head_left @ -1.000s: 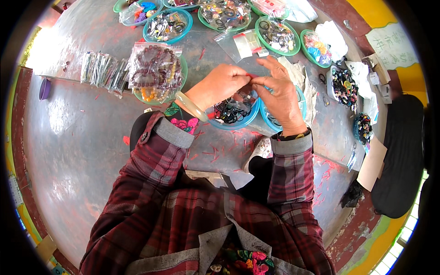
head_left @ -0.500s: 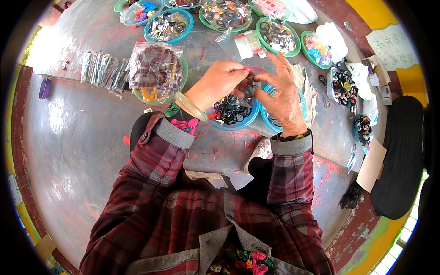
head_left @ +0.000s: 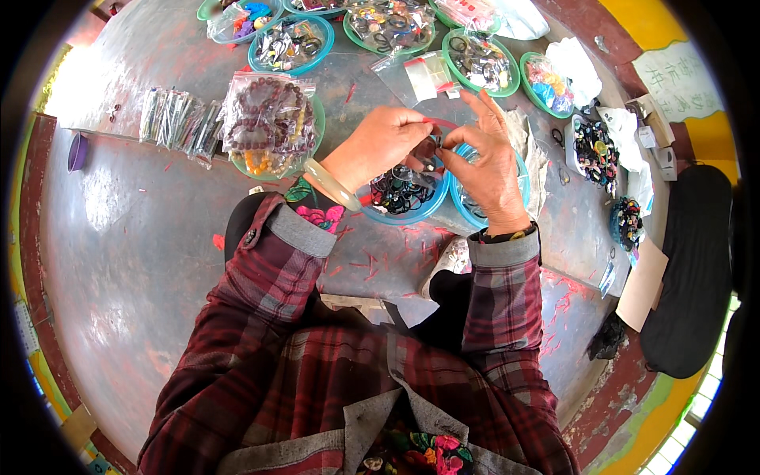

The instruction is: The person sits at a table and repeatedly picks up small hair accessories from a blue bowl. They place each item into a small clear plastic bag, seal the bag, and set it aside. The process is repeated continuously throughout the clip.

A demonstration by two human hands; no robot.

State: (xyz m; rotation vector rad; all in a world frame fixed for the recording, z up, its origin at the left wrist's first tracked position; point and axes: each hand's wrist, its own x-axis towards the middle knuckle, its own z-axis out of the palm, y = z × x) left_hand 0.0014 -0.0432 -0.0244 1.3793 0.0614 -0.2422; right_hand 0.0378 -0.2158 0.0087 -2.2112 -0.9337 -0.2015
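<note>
Left hand (head_left: 378,142) and right hand (head_left: 487,162) raised together above a blue bowl (head_left: 402,198) of dark rings, fingertips pinched on a thin red cord (head_left: 440,123) strung between them. Left curled nearly closed; right pinching with thumb and forefinger, other fingers fanned upward. A second blue bowl (head_left: 518,170) mostly hidden under the right hand. Bag of brown beads (head_left: 267,119) lying left of the hands, on a green bowl. More bowls of trinkets ranged along the far side of the grey table (head_left: 134,237).
</note>
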